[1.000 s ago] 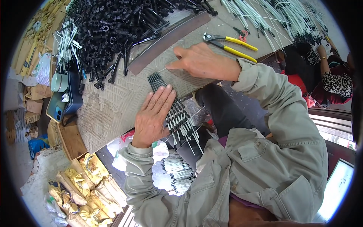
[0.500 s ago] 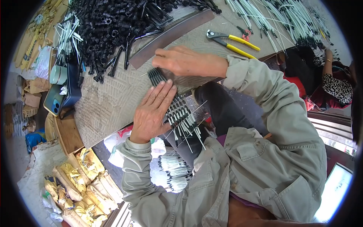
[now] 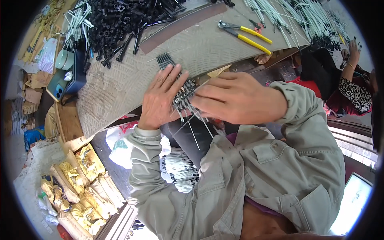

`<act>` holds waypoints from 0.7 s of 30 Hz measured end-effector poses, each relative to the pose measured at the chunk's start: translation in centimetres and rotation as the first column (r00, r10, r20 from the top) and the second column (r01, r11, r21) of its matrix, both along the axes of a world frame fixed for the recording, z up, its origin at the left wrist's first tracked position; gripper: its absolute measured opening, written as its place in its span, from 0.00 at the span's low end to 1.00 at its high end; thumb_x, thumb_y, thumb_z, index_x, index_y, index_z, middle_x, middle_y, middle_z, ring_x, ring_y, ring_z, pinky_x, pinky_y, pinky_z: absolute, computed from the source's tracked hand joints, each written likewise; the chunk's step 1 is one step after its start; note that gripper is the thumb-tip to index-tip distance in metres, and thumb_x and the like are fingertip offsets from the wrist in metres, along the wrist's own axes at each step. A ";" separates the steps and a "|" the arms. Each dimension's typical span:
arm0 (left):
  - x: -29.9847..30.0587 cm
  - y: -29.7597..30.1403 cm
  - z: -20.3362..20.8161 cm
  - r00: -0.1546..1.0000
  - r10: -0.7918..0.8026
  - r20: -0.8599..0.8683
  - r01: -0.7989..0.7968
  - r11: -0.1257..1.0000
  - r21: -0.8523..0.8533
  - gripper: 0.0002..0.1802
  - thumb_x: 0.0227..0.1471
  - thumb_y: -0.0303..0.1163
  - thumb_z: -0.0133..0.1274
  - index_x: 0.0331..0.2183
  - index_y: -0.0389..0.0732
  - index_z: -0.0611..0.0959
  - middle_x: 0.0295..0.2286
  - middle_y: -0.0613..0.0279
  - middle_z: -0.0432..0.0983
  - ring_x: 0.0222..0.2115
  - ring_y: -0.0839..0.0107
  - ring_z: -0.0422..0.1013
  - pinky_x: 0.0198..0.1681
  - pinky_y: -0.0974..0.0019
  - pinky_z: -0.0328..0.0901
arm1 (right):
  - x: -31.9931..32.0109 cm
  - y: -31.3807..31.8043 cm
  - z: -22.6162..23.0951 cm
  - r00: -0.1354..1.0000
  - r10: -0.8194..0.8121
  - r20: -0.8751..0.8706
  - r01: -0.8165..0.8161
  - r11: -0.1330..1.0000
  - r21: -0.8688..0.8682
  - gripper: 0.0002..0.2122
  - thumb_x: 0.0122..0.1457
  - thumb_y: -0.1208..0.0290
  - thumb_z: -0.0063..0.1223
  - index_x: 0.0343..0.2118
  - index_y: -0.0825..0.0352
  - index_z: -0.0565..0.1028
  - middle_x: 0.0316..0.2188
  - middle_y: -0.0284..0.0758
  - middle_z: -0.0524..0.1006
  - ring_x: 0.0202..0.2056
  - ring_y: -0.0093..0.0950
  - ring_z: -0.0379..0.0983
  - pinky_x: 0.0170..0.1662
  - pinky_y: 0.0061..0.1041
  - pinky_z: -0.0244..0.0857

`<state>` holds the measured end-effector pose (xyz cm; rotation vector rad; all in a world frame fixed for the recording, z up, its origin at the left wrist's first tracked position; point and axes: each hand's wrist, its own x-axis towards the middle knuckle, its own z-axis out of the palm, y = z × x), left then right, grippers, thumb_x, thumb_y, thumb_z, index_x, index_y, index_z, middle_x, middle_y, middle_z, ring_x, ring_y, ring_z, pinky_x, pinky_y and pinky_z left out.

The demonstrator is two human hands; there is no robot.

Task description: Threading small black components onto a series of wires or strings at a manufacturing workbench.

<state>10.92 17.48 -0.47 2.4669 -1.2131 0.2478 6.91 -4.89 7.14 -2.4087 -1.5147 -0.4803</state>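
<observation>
A flat bundle of thin black-and-white rods point(image 3: 163, 60) lies slantwise across the table's near edge, its white ends sticking out toward my lap. My left hand point(image 3: 157, 100) presses across it with fingers laid over the top; the thumb is at the underside, mostly hidden. At the bundle's near right side is my right hand point(image 3: 240, 100), slightly blurred, its bent fingertips closed on the rods. Its thumb is out of sight beneath the hand. A few loose rods poke out at angles below the fingers.
Yellow-handled pincers point(image 3: 248, 37) and a brown bar point(image 3: 182, 28) lie on the table point(image 3: 108, 100). Black plastic parts point(image 3: 116, 28) are heaped behind, with white rods point(image 3: 268, 16) to the right. A phone point(image 3: 58, 87) rests at left; another person's arm point(image 3: 350, 62) shows at far right.
My right hand has moved from the bundle's far end to its near right side, closer to my body. My left hand stays on the bundle. The view has shifted slightly.
</observation>
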 end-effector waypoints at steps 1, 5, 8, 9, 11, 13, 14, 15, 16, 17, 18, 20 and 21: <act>0.0 0.0 -0.2 1.000 0.010 0.018 -0.010 1.000 0.005 0.44 0.33 0.61 0.50 0.50 0.45 0.69 0.52 0.54 0.61 0.53 0.53 0.56 0.55 0.51 0.52 | 0.0 0.3 -0.5 1.000 0.005 0.009 -0.005 1.000 0.002 0.16 0.44 0.67 0.57 0.37 0.65 0.71 0.31 0.29 0.70 0.29 0.23 0.70 0.30 0.21 0.64; 0.0 -0.3 -1.2 1.000 0.013 0.029 -0.012 0.999 -0.044 0.41 0.34 0.60 0.52 0.49 0.49 0.71 0.52 0.55 0.61 0.53 0.53 0.57 0.55 0.51 0.52 | -0.5 1.3 -1.1 1.000 0.011 0.024 -0.011 1.000 -0.012 0.14 0.46 0.67 0.54 0.37 0.65 0.69 0.25 0.30 0.68 0.25 0.24 0.70 0.27 0.23 0.63; -0.3 -0.3 -1.2 0.998 0.020 0.061 -0.018 0.999 -0.042 0.40 0.34 0.60 0.53 0.49 0.49 0.72 0.52 0.56 0.62 0.53 0.52 0.57 0.54 0.50 0.53 | -0.9 0.9 -0.9 1.000 -0.017 0.026 0.017 1.000 0.007 0.12 0.48 0.68 0.53 0.36 0.64 0.69 0.23 0.31 0.68 0.24 0.26 0.70 0.25 0.25 0.63; -0.5 -0.4 -0.9 0.999 0.019 0.036 -0.016 0.997 -0.077 0.40 0.33 0.60 0.54 0.48 0.48 0.73 0.51 0.55 0.62 0.52 0.52 0.58 0.54 0.51 0.53 | -0.9 0.5 -0.9 0.998 -0.055 -0.033 0.056 0.998 0.032 0.11 0.48 0.68 0.53 0.35 0.63 0.69 0.22 0.31 0.68 0.24 0.28 0.70 0.24 0.25 0.63; -0.9 -0.9 -0.4 1.000 0.001 0.015 0.001 0.994 -0.112 0.41 0.32 0.59 0.56 0.48 0.48 0.73 0.51 0.55 0.63 0.52 0.52 0.58 0.54 0.51 0.54 | -0.7 -0.6 -1.1 0.991 -0.077 -0.109 0.084 0.995 0.061 0.10 0.49 0.69 0.53 0.34 0.63 0.69 0.22 0.31 0.68 0.23 0.29 0.70 0.24 0.26 0.62; -1.2 -1.0 0.1 0.999 0.038 -0.024 -0.040 0.995 -0.088 0.42 0.30 0.60 0.57 0.47 0.46 0.74 0.51 0.55 0.63 0.52 0.52 0.58 0.54 0.51 0.53 | -0.2 -1.7 -2.0 0.944 -0.001 -0.330 0.069 0.978 0.197 0.08 0.49 0.70 0.54 0.31 0.65 0.71 0.22 0.32 0.71 0.23 0.33 0.69 0.24 0.27 0.62; -1.3 -1.0 0.1 0.999 0.046 -0.023 -0.048 0.996 -0.082 0.41 0.30 0.59 0.58 0.46 0.45 0.75 0.51 0.54 0.63 0.52 0.53 0.58 0.54 0.51 0.53 | 0.1 -1.6 -2.8 0.944 -0.012 -0.329 0.081 0.977 0.198 0.08 0.49 0.70 0.54 0.31 0.65 0.71 0.22 0.32 0.71 0.23 0.33 0.69 0.24 0.27 0.62; -1.2 -1.1 0.1 0.999 0.031 -0.020 -0.032 0.996 -0.081 0.41 0.30 0.59 0.58 0.46 0.45 0.75 0.51 0.54 0.63 0.52 0.53 0.58 0.54 0.51 0.53 | 0.4 -1.5 -3.5 0.894 0.068 -0.443 0.090 0.942 0.325 0.06 0.50 0.70 0.53 0.29 0.66 0.71 0.21 0.34 0.72 0.22 0.33 0.69 0.24 0.27 0.62; -1.1 -1.2 -0.1 0.999 0.034 -0.024 -0.036 0.995 -0.088 0.41 0.30 0.59 0.59 0.46 0.44 0.75 0.50 0.54 0.64 0.52 0.53 0.58 0.54 0.52 0.53 | 0.6 -1.7 -3.9 0.828 0.162 -0.536 0.114 0.889 0.444 0.06 0.50 0.71 0.51 0.26 0.68 0.72 0.19 0.36 0.73 0.21 0.34 0.70 0.25 0.28 0.61; -1.1 -1.1 -0.2 0.998 0.048 -0.032 -0.050 0.995 -0.090 0.41 0.30 0.58 0.59 0.46 0.44 0.75 0.50 0.54 0.64 0.53 0.53 0.58 0.55 0.52 0.53 | 0.5 -1.6 -3.9 0.828 0.161 -0.538 0.119 0.886 0.449 0.06 0.50 0.71 0.51 0.26 0.68 0.72 0.19 0.36 0.73 0.21 0.34 0.70 0.25 0.28 0.61; -1.0 -1.1 -0.2 0.998 0.044 -0.048 -0.049 0.993 -0.107 0.40 0.30 0.56 0.60 0.45 0.43 0.76 0.50 0.53 0.65 0.53 0.54 0.58 0.55 0.52 0.52 | 0.3 -1.7 -3.9 0.790 0.188 -0.584 0.140 0.871 0.470 0.06 0.50 0.72 0.53 0.28 0.69 0.73 0.22 0.36 0.74 0.22 0.32 0.70 0.25 0.25 0.62; -1.1 -1.3 -0.2 0.997 0.049 -0.062 -0.055 0.993 -0.106 0.39 0.31 0.56 0.60 0.45 0.43 0.76 0.50 0.53 0.65 0.53 0.54 0.58 0.55 0.52 0.52 | 0.1 -1.7 -4.3 0.746 0.220 -0.629 0.166 0.852 0.496 0.06 0.49 0.74 0.55 0.30 0.70 0.73 0.24 0.35 0.75 0.23 0.30 0.71 0.25 0.22 0.62; -1.1 -1.4 -0.2 0.996 0.058 -0.073 -0.066 0.992 -0.110 0.38 0.31 0.55 0.60 0.45 0.43 0.76 0.50 0.53 0.65 0.53 0.54 0.59 0.56 0.52 0.51 | 0.1 -1.7 -4.7 0.732 0.268 -0.626 0.177 0.813 0.554 0.06 0.50 0.75 0.54 0.30 0.70 0.73 0.25 0.35 0.75 0.23 0.29 0.71 0.25 0.22 0.62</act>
